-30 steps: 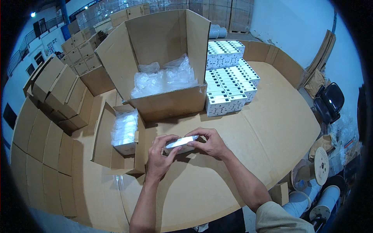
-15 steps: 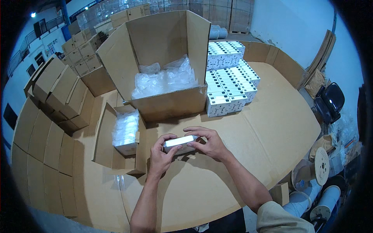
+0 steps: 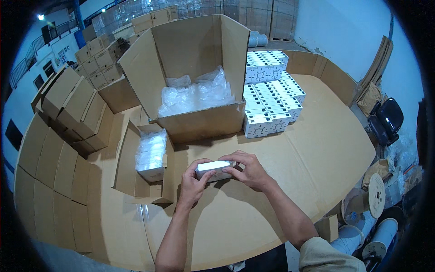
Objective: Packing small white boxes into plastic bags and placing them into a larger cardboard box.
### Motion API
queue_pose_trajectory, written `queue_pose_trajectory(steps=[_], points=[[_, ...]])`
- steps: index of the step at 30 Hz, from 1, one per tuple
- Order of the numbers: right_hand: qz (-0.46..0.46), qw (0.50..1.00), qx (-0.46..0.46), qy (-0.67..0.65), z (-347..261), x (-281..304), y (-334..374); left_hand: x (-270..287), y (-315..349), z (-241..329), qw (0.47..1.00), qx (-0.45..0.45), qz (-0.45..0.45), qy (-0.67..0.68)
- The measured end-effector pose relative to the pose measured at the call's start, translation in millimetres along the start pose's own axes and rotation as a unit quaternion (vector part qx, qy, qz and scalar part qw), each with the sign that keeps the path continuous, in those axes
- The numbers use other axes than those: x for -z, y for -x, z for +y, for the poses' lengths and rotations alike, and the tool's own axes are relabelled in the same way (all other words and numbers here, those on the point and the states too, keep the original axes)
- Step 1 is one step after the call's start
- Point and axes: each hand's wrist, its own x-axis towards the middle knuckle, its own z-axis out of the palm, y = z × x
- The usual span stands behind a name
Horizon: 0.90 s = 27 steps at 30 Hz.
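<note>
A small white box [image 3: 215,168] is gripped between my two hands above the cardboard-covered table. Its left end sits in my left hand [image 3: 194,181], with the thumb pressed on the near side. At the other end my right hand [image 3: 248,170] closes its thumb and fingers on the box. Just left of my hands, an open carton [image 3: 127,168] holds a row of white boxes in clear plastic wrap [image 3: 151,152]. Behind them a large open carton [image 3: 199,123] is filled with clear plastic bags [image 3: 195,97].
Stacked white printed boxes [image 3: 271,102] stand right of the large carton. Brown cartons [image 3: 74,106] are piled at the left, beside a cardboard wall [image 3: 50,195]. A black chair [image 3: 385,120] and cable spools [image 3: 374,195] lie beyond the table's right edge.
The whole view has shifted slightly, so everything sits a little further right and lower. Both hands still hold the white box, with the right fingers slightly rearranged over its end.
</note>
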Motion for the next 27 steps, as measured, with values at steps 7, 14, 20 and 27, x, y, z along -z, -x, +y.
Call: queue_pose_trajectory(steps=[7,14,20,27], points=[[0.001,0.999,0.032,0.023,-7,0,1,-1,21,-9,0.997,0.008,0.031,-0.067],[0.030,0.999,0.017,0.015,-8,-12,3,9,108,6,0.916,-0.076,0.013,-0.394],[0.061,0.998,0.028,-0.017,-25,-37,-11,28,187,28,0.858,-0.034,-0.031,-0.512],[0.044,0.966,0.073,-0.244,-51,-86,-50,31,225,37,0.842,-0.012,0.005,-0.539]])
